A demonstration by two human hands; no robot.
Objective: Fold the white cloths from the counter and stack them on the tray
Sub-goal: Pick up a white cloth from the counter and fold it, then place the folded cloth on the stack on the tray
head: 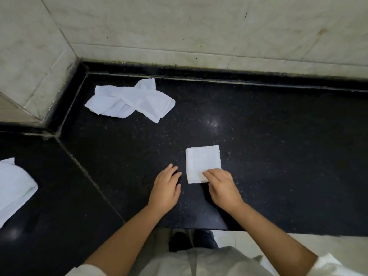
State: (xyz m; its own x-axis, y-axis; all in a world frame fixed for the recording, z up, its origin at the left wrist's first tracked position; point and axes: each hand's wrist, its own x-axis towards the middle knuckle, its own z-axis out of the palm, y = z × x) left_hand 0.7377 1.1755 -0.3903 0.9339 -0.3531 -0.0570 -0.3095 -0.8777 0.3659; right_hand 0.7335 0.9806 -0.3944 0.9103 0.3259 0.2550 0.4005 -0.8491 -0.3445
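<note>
Both forearms reach in from 6 o'clock over the counter [278,136], a black polished stone flecked with pale specks. The left hand [165,188] lies flat on the bare stone, fingers straight and slightly spread, holding nothing. The right hand [221,186] rests palm down, its fingers laid on the near right corner of the folded cloth [203,162], pressing it flat; whether the thumb tucks under the edge cannot be told. That cloth is a neat white square of ribbed terry, just at 1 o'clock from the left hand. A crumpled cloth [131,100] lies well apart at 11 o'clock near the tiled wall [179,26]. Another white cloth [14,188] lies at 9 o'clock.
</note>
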